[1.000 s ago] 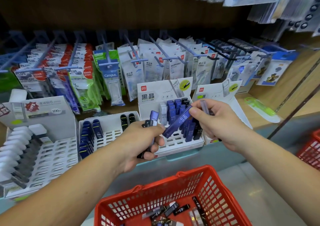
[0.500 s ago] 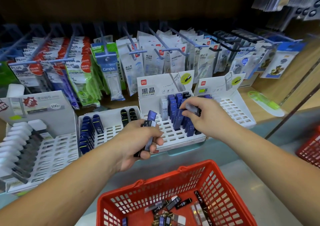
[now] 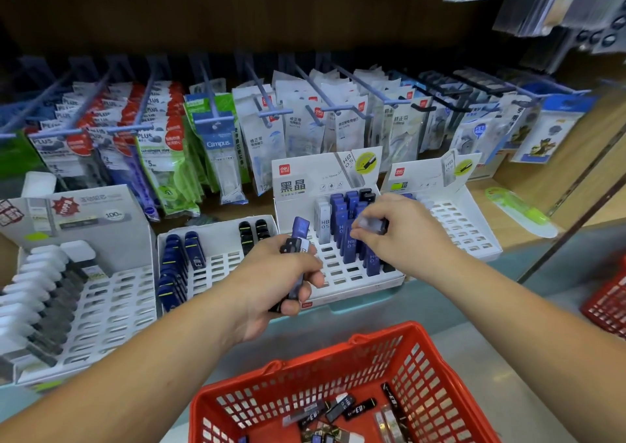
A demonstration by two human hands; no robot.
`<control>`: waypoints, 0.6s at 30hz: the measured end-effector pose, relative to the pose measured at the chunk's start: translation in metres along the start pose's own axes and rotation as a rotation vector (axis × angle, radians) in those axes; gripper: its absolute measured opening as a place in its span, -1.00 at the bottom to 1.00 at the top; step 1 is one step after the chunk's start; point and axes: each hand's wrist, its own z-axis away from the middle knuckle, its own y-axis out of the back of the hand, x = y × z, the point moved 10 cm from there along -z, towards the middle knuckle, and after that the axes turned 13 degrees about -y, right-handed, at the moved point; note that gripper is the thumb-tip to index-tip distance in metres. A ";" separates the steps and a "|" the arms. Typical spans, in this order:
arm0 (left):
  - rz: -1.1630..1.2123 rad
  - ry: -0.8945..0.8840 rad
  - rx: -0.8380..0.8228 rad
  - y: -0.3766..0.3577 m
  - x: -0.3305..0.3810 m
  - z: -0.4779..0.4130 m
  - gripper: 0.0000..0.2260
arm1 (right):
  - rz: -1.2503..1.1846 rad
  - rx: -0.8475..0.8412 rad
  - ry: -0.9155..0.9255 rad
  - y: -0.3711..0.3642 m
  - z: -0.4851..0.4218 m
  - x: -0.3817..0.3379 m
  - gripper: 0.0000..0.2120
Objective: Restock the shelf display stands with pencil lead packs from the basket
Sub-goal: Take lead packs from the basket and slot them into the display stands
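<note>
A wooden shelf (image 3: 515,239) carries four white slotted display stands (image 3: 216,263) side by side, three partly filled with lead packs (image 3: 338,212). A green-tipped clear packet (image 3: 518,210) lies flat on the wood beside the right-hand stand.

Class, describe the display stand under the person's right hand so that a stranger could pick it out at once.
On the wooden shelf under the hanging packets, four white slotted stands sit in a row. Take the third stand from the left, beneath the right hand pinching a clear pack. Unlike its neighbours, it holds a tight cluster of tall blue packs marked HB.
</note>
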 end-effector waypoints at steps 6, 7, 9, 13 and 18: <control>-0.021 -0.269 0.061 0.000 0.036 0.004 -0.82 | -0.053 -0.237 -0.043 -0.008 0.018 -0.023 -0.59; -0.013 -0.289 0.045 -0.003 0.040 0.005 -0.81 | -0.057 -0.291 -0.017 -0.013 0.025 -0.031 -0.52; -0.030 -0.288 -0.009 -0.011 0.042 0.008 -0.84 | -0.131 -0.386 0.025 -0.022 0.036 -0.044 -0.52; -0.046 -0.257 -0.083 -0.019 0.040 0.010 -0.90 | -0.445 -0.562 -0.087 -0.027 0.046 -0.040 -0.66; 0.079 -0.220 0.050 0.009 0.038 0.002 -0.76 | -0.836 -0.654 -0.407 -0.027 0.050 -0.016 -0.59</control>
